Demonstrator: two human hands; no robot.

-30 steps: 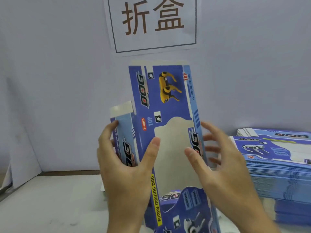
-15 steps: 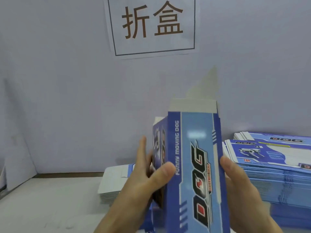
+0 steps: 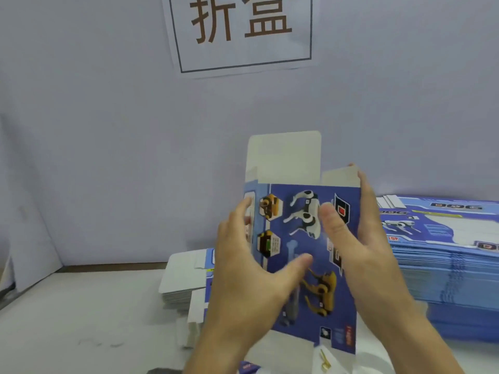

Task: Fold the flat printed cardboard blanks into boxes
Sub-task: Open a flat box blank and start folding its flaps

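While both hands are raised in front of the camera, they hold a partly opened box (image 3: 310, 255) upright between them. Nearest, the left hand (image 3: 251, 276) grips the box's left edge, fingers behind and the thumb lying across the printed face. The right hand (image 3: 361, 238) clasps the right edge, thumb on the front near a white robot dog picture, fingertips reaching the small white side flap (image 3: 340, 177) at the top. A larger white top flap (image 3: 286, 157) stands upright above the blue panel. Low by the box's bottom edge lies something small and yellowish, too blurred to identify. Behind the left hand, a low stack of blanks (image 3: 183, 276) rests on the white table (image 3: 81, 319), white side up. Farther right sits a taller pile of blue printed blanks (image 3: 445, 255). Beyond, a paper sign (image 3: 243, 33) with brown characters hangs on the pale wall (image 3: 94, 130).
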